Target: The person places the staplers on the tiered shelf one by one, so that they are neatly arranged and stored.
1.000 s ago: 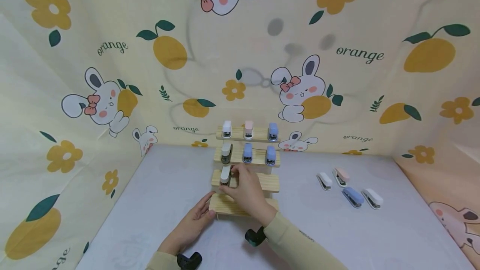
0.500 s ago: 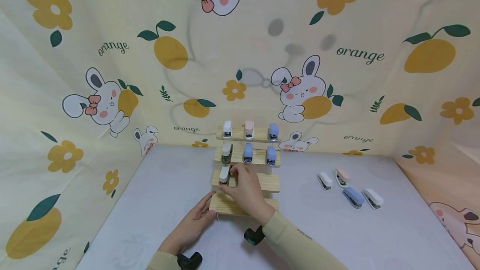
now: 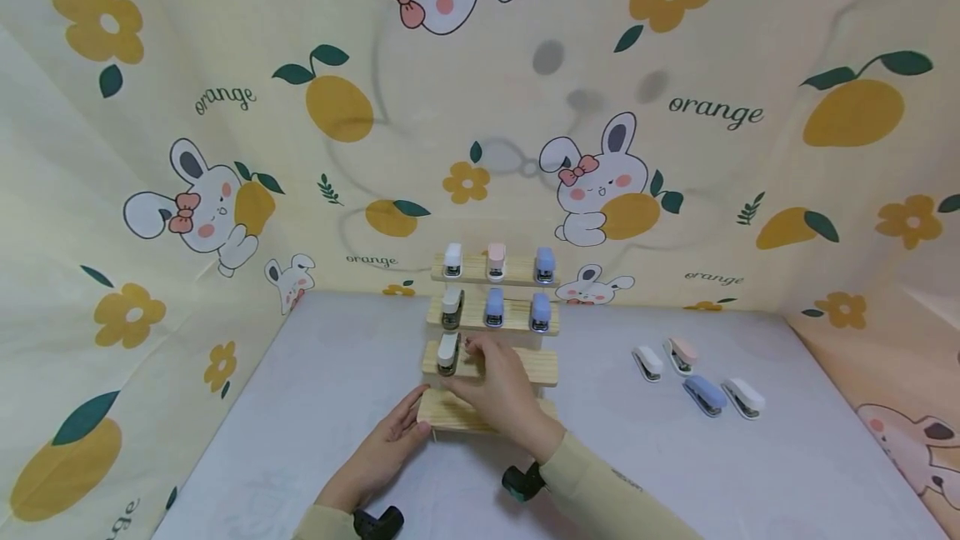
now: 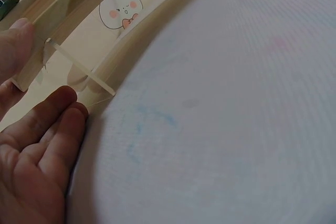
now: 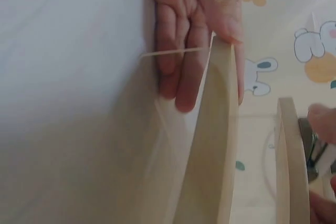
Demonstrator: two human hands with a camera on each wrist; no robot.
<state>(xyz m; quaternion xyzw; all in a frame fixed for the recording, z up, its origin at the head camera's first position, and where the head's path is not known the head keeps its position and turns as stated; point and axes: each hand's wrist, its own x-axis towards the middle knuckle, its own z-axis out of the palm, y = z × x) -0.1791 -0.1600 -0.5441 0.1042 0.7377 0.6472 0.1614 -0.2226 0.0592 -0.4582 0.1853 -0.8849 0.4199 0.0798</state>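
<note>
A white-topped mini stapler (image 3: 448,354) stands at the left of the third tier of a wooden tiered stand (image 3: 542,367). My right hand (image 3: 501,390) is just to its right, with a small gap showing between fingers and stapler. In the right wrist view the right thumb (image 5: 321,121) is beside the stapler's dark base (image 5: 310,150). At the lowest tier's left corner my left hand (image 3: 390,442) pinches the board between thumb and forefinger. Its other fingers (image 4: 58,135) extend below, beside the thin leg.
White, pink and blue staplers stand on the top tier; a white-topped stapler (image 3: 452,307) and two blue ones occupy the second. To the right on the table lie a blue stapler (image 3: 705,395), a pink one (image 3: 681,354) and two white ones. A printed cloth (image 3: 420,173) hangs behind.
My right hand has let go of the white-topped stapler and drawn slightly right and down. The stapler has shifted a little left on its tier. The left hand holds the same place.
</note>
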